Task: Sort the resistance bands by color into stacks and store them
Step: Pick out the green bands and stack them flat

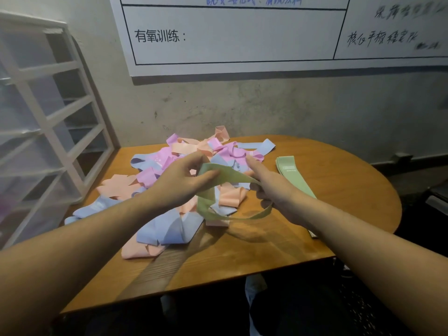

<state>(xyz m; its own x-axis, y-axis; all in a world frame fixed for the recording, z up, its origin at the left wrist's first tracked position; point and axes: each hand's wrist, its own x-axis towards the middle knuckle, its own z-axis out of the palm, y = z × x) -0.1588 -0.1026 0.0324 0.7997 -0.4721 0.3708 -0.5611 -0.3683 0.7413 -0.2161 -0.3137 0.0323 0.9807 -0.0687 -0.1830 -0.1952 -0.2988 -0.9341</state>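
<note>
A loose green resistance band [213,204] hangs as an open loop above the table, held between both hands. My left hand [179,180] pinches its upper left end between thumb and fingers. My right hand [266,183] grips its right side with curled fingers. Beneath them lies a tangled pile of bands [169,190] in pink, peach and light blue. A flat stack of green bands [291,173] lies on the table to the right of the pile, partly hidden by my right forearm.
The wooden table [339,214] has a rounded right end and stands against a grey wall. A white drawer unit [36,117] with translucent drawers stands at the left. A whiteboard [230,35] hangs on the wall above.
</note>
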